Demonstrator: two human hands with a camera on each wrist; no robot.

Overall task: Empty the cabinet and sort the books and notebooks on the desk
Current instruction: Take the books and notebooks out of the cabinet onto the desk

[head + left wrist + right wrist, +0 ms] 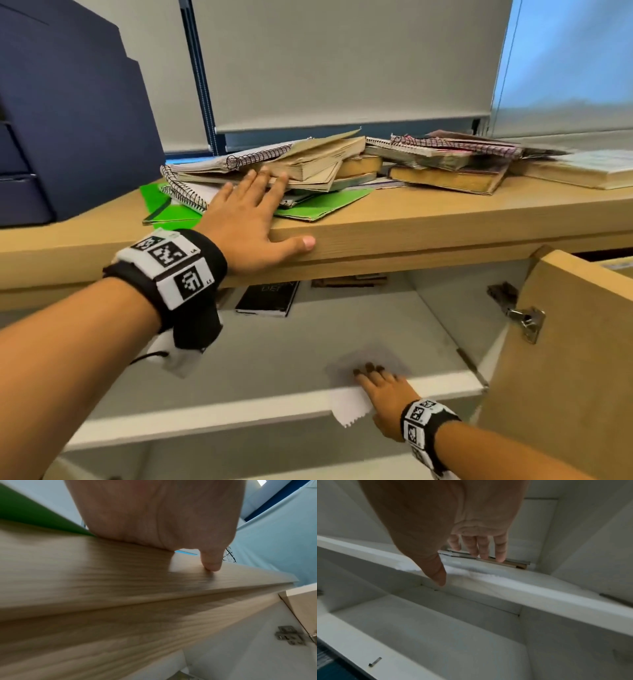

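Observation:
A messy pile of spiral notebooks and old books [308, 161] lies on the wooden desk [445, 219], on top of a green folder [318, 205]. A second pile [445, 161] sits to its right. My left hand [250, 212] lies flat at the desk's edge, straight fingers touching the first pile and thumb [211, 561] along the front edge. In the open cabinet below, my right hand [380, 387] rests flat on a white sheet of paper [349, 407] that overhangs the grey shelf [239, 370]. A black book [265, 298] and flat brown books [349, 282] lie at the shelf's back.
A dark blue box [68, 120] stands on the desk at the left. The cabinet door [565, 359] hangs open at the right, with its metal hinge [524, 318] showing. A thick pale book [582, 171] lies at the desk's far right. Window blinds close off the back.

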